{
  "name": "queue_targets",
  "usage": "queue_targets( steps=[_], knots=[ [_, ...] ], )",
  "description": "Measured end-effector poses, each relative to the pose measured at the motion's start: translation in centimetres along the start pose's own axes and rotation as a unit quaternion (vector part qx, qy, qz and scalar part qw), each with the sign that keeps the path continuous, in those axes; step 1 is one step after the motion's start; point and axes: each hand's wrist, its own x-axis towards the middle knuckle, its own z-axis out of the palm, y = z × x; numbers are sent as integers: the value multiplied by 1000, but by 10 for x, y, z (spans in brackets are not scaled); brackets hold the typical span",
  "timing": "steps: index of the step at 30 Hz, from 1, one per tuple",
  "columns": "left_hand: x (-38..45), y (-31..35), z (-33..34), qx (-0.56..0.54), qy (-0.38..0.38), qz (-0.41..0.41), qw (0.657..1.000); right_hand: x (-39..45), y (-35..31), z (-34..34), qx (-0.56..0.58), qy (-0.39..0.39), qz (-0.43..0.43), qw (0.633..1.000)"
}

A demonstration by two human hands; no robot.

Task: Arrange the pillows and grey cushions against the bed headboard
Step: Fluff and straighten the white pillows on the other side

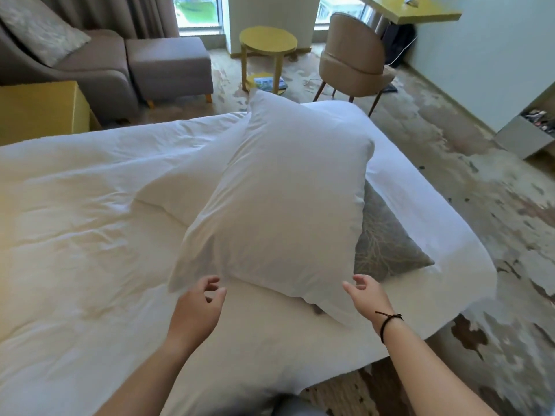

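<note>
Head view. Left hand point(199, 304) and right hand point(365, 295) reach forward over the white-duvet bed point(75, 235), palms facing each other. Fingers point(210, 285) of the left hand are loosely curled and released, holding nothing; they sit just beside the near left corner of the large white cotton pillow point(285, 199), contact cannot be told. Fingers of the right hand are likewise relaxed and released, thumb extended toward the pillow's near edge, just apart from it. A thin black cord bracelet point(387, 324) circles the right wrist.

The large white pillow lies directly ahead of both sets of fingers, long axis running away from them, tilted with its far end raised. A second white pillow point(186, 187) lies beyond and left of the left fingers, partly under the first. A grey patterned square cushion point(387, 247) lies beyond and right of the right fingers, partly covered by the large pillow, flat on the bed.

Far beyond the fingers: round yellow side counter point(267, 43), tan upholstered chair point(351, 61), grey-brown armchair with footstool point(114, 67), mottled beige carpet point(450, 175).
</note>
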Motion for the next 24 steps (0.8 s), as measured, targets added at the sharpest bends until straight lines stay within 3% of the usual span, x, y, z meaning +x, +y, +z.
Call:
queue_targets(
  steps=[5, 11, 16, 21, 24],
  knots=[
    [16, 12, -3, 30, 41, -39, 998, 76, -24, -6, 83, 6, 9, 997],
    [33, 49, 21, 44, 45, -30, 998, 146, -35, -1, 238, -45, 69, 968],
    [35, 68, 45, 59, 34, -23, 997, 170, -25, 11, 204, -51, 86, 974],
    [34, 84, 67, 82, 20, -18, 996, 179, -31, 14, 116, -7, 17, 993],
    [31, 99, 77, 81, 22, 4, 996, 160, -43, 15, 104, -23, -35, 994]
  ],
)
